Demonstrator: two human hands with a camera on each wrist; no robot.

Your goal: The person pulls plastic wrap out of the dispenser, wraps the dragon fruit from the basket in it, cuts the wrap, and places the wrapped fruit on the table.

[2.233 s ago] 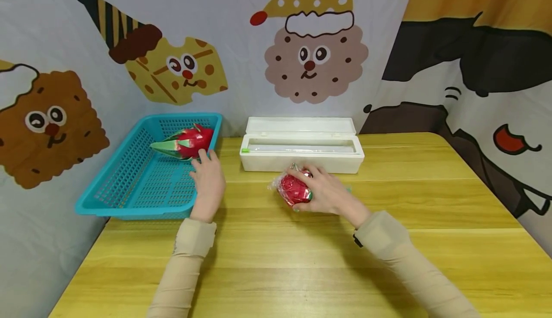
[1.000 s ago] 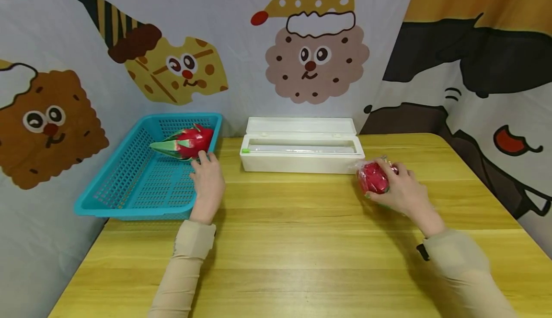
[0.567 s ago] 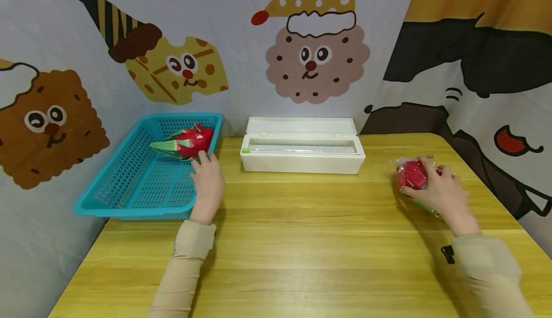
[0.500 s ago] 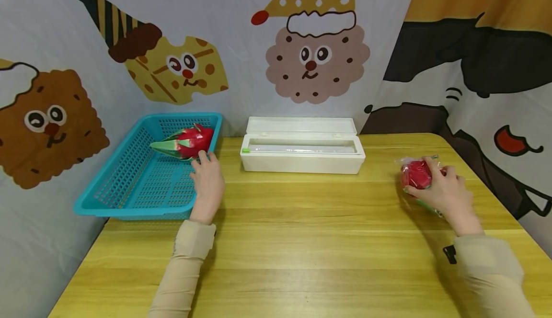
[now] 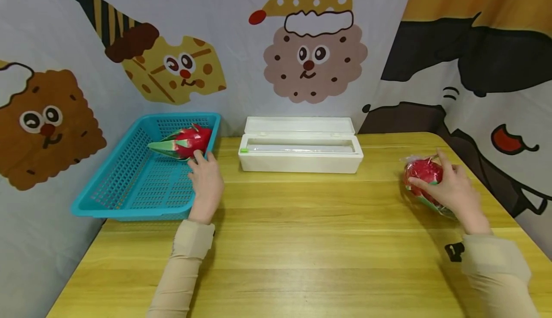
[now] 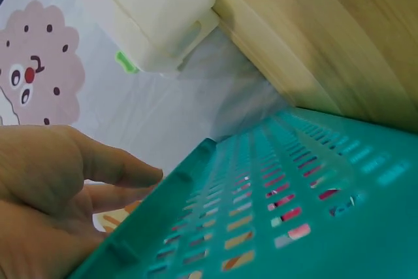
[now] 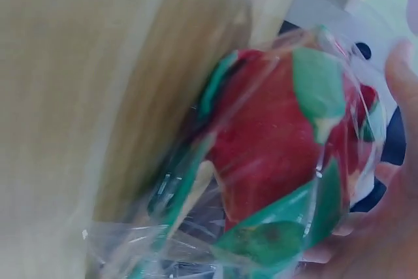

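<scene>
In the head view a dragon fruit (image 5: 424, 172) in clear plastic wrap lies at the right of the table. My right hand (image 5: 457, 193) is around its right side, thumb and index finger spread and lifted off it. In the right wrist view the fruit's red skin and green scales (image 7: 320, 89) show through the wrap, with a gap to the nearest finger (image 7: 401, 73). My left hand (image 5: 207, 179) rests at the right rim of the blue basket (image 5: 90, 208), fingers relaxed over the edge beside a second, unwrapped dragon fruit (image 5: 196, 140).
Against the back cloth stands a white cling-film box (image 5: 302, 164), lid up, with a clear roll inside and a green slider (image 5: 244, 150) at its left end. The wooden table (image 5: 302, 246) ends at a slanting edge on the right.
My right hand has carried the wrapped dragon fruit from in front of the white box to the table's right side, and its fingers have loosened there. The left hand has stayed at the basket.
</scene>
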